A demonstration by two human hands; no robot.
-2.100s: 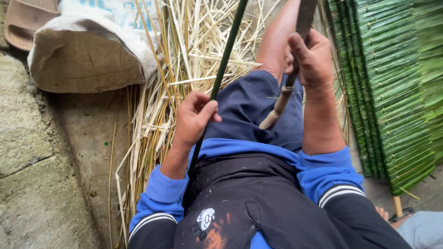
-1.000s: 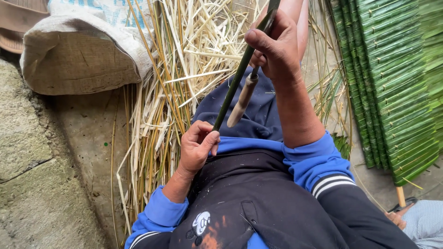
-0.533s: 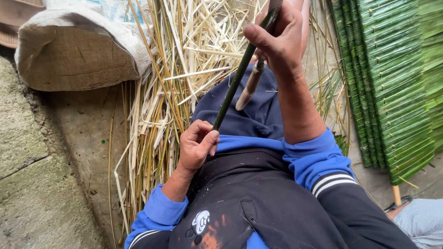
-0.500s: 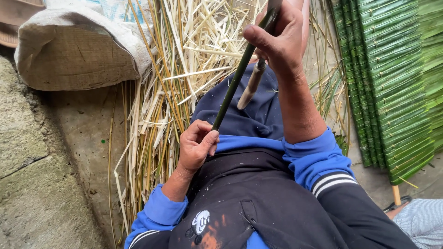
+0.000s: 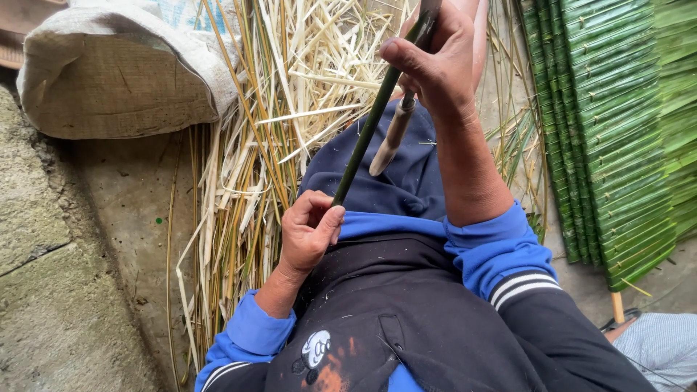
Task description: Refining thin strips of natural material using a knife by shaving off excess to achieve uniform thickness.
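A thin green bamboo stalk (image 5: pixel 367 134) runs diagonally through the centre of the frame. Its lower end is gripped by the closed left hand (image 5: pixel 308 232) at the lap, while the right hand (image 5: pixel 435 62), at the top centre, is wrapped around both the stalk and a knife with a pale wooden handle (image 5: pixel 390 141). The blade itself is hidden. A heap of pale split strips (image 5: pixel 290 94) lies in the upper left of the frame, so much splitting appears done; this stalk still looks whole. Stacked green woven panels (image 5: pixel 617 123) are seen at right.
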